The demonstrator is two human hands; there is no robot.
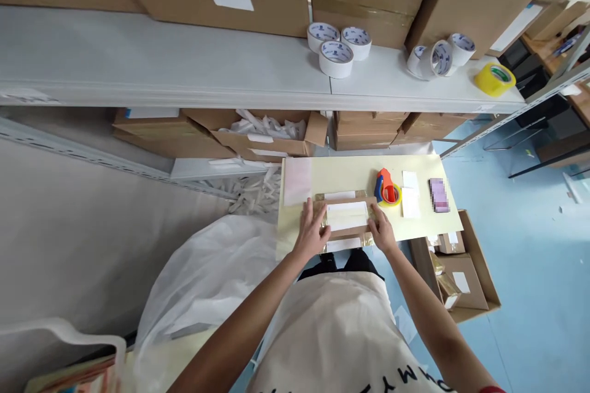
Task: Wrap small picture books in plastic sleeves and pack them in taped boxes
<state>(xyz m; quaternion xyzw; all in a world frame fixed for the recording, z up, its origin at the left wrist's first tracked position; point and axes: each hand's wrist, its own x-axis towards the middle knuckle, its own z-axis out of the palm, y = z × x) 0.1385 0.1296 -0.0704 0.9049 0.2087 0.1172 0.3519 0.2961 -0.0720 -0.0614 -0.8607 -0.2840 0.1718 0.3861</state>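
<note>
A small cardboard box [318, 204] with a white label [348, 216] on its top face lies at the near side of the small cream table [354, 169]. My left hand [312, 230] grips its left end, thumb toward the label. My right hand [381, 230] holds the opposite end, fingers along the edge. Other taped, labelled surfaces [343, 244] show just beyond and in front of this box; whether they are separate boxes I cannot tell. Right of the box sits a red and blue tape dispenser [386, 187] with yellow tape.
White slips [410, 195], a phone-like purple item [439, 195] and a pink sheet [297, 181] lie on the table. An open carton [491, 295] with small boxes stands at right. Tape rolls [336, 60] line the shelf [184, 61] above; white plastic [203, 264] bulges at left.
</note>
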